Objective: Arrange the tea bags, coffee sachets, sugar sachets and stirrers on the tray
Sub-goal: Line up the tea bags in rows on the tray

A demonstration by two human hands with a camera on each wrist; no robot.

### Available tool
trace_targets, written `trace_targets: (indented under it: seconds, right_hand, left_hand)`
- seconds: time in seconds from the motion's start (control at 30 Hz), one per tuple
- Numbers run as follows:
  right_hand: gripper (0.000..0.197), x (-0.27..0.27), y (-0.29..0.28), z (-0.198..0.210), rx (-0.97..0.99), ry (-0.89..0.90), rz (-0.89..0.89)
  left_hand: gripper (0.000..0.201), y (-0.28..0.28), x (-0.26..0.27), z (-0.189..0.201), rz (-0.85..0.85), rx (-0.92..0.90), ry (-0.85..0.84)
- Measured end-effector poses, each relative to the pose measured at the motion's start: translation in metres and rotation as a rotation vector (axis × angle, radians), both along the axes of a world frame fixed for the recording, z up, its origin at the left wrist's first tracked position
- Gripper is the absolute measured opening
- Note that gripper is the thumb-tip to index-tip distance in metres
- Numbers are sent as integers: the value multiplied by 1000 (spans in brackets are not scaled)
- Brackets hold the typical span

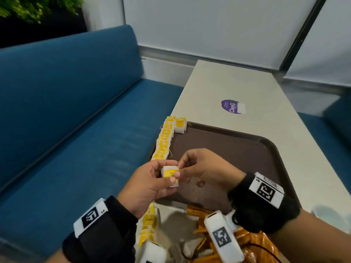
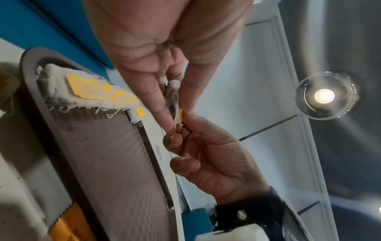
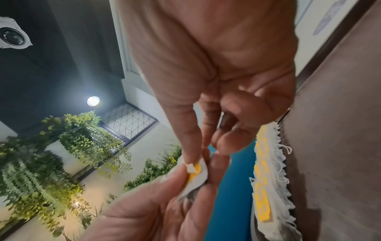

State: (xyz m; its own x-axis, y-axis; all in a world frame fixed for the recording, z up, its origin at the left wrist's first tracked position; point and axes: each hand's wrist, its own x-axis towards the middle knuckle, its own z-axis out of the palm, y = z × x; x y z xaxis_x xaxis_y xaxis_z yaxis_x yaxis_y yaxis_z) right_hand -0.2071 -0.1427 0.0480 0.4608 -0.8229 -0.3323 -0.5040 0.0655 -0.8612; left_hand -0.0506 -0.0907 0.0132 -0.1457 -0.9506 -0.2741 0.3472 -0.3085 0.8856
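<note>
- Both hands meet above near edge of tray (image 1: 247, 141), working one small stack of tea bags (image 1: 170, 174).
- Left hand (image 1: 150, 185) curled round the stack, thumb on top of the yellow tag; right hand (image 1: 201, 168) pinches a bag's edge with thumb and forefinger, looks like peeling one off.
- Done so far: row of tea bags (image 1: 165, 139) laid overlapping along tray's left rim, one more bag (image 1: 180, 125) turning the far corner.
- Rest of tray floor bare.
- Left to do: more tea bags (image 1: 149, 224) lying loose on counter (image 1: 218, 82) near the camera; orange sachets (image 1: 199, 215) also off the tray.
- Sugar sachets and stirrers: can't pick them out.
- Judgement: early stage, only tea bags started, not finished.
</note>
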Motion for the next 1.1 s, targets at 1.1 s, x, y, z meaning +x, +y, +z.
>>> trace_targets:
  seconds: [1.1]
  right_hand:
    - [22, -4, -142, -48, -136, 114, -428]
  left_hand:
    - [21, -9, 32, -23, 45, 90, -280]
